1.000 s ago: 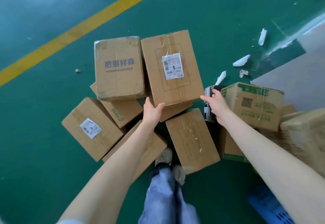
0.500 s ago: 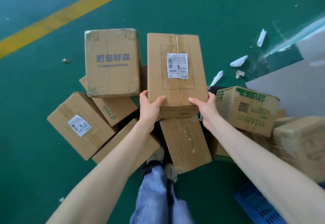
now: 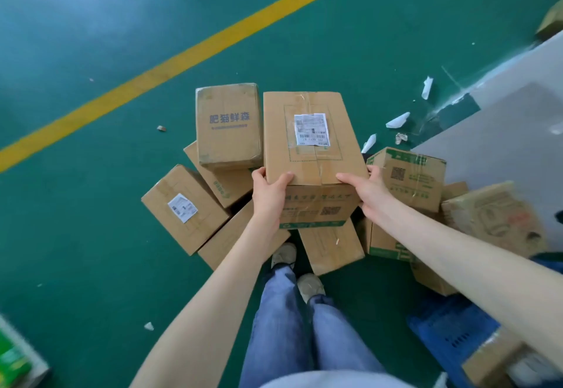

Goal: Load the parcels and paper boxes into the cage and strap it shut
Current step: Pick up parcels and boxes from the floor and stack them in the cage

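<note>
- Carton [image 3: 310,144] held above the heap of loose boxes on the green floor; its long axis runs from near to far, straight away from the body
- Grip of left hand [image 3: 269,195]: near left corner, thumb flat on the top face, fingers curled round the side wall
- Grip of right hand [image 3: 370,195]: near right corner, thumb on top, fingers wrapped along the right edge
- Relation that governs the carry: both hands sit at the same near end, neither one closer, so the far end projects unsupported and would tend to dip; the cage is not in view, so the direction of the turn cannot be told
- Writing on top face: white shipping label [image 3: 311,129] with a barcode, its digits too blurred to read
- Writing on near face: green print and a QR code, characters illegible
- Neighbours: printed box [image 3: 228,125] just left of the carton reads 肥猫鲜森 in blue; green-printed box [image 3: 408,177] just right of the right hand shows a QR code; labelled box [image 3: 182,208] lies further left, its label unreadable
</note>
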